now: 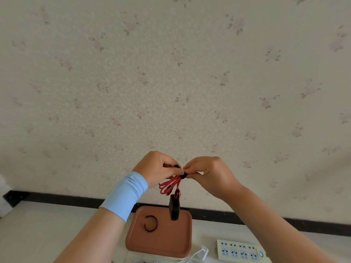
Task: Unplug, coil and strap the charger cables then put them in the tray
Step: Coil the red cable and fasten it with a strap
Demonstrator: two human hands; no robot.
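Left grip [158,168], right grip [210,172] around cable [170,184]

Bare tray [167,242] beside black strap [151,216]

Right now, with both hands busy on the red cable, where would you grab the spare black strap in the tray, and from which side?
Pinch the strap on its curved arc, coming straight down from above. It lies as an open curl on the tray floor, away from the rim, so a side approach would probably just push it along.

Pale surface [38,236], brown tray [161,243], power strip [241,252], white charger [204,252]
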